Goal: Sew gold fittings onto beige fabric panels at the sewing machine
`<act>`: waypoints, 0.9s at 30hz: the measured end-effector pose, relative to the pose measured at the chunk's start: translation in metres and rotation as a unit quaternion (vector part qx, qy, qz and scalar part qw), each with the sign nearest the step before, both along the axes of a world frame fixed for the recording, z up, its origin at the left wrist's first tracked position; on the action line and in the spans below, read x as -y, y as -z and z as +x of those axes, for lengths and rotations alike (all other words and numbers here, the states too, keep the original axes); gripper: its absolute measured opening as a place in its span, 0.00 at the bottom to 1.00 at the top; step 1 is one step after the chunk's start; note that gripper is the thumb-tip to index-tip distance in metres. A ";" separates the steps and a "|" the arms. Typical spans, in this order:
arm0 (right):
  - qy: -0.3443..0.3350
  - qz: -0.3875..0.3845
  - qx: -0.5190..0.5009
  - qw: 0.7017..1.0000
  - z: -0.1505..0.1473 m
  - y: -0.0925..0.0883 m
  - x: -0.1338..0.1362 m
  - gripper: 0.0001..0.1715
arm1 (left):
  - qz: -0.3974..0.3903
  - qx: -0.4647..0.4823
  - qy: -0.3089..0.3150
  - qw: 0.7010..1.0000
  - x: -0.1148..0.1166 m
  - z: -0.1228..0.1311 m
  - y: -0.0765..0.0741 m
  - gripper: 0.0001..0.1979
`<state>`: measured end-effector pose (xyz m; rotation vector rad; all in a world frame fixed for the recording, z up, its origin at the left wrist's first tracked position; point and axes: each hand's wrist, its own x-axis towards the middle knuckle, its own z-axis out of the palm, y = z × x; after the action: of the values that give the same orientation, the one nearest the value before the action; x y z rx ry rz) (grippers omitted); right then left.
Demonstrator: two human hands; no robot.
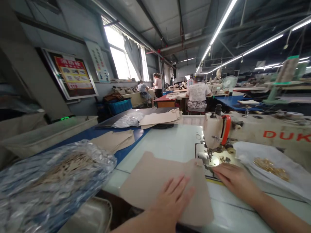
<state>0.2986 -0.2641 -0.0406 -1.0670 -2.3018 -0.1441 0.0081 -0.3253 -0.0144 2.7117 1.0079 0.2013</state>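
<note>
A flat beige panel of sheet material (pixel 160 191) lies on the white sewing table (pixel 155 152), its upper right corner under the needle area of an industrial sewing machine (pixel 213 132) with an orange guard. My left hand (pixel 172 200) rests flat on the panel, fingers spread. My right hand (pixel 233 179) lies at the panel's right edge, its fingertips close to the presser foot. Neither hand grips anything. The needle tip is hard to make out.
A white bag of small gold pieces (pixel 269 168) lies right of the machine. A crinkled plastic bag of patterned material (pixel 53 181) sits at the left. Stacks of beige panels (pixel 114 140) lie beyond. A seated co-worker (pixel 198 94) works further on, among other workbenches.
</note>
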 end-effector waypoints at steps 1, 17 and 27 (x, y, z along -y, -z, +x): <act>-0.002 -0.005 0.000 1.000 0.001 0.001 0.000 0.16 | -0.010 -0.012 -0.016 1.000 0.004 -0.014 0.003 0.43; -0.002 -0.020 -0.024 1.000 0.001 0.008 -0.008 0.16 | 0.394 0.092 -0.351 0.844 -0.224 -0.060 -0.166 0.20; -0.011 -0.061 -0.014 0.998 0.001 0.001 -0.010 0.12 | 0.165 -0.019 -0.455 0.875 -0.314 -0.017 -0.040 0.21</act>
<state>0.2997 -0.2545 -0.0416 -1.0968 -2.3214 0.0200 -0.0089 -0.0110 0.0259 2.2497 2.3771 0.5148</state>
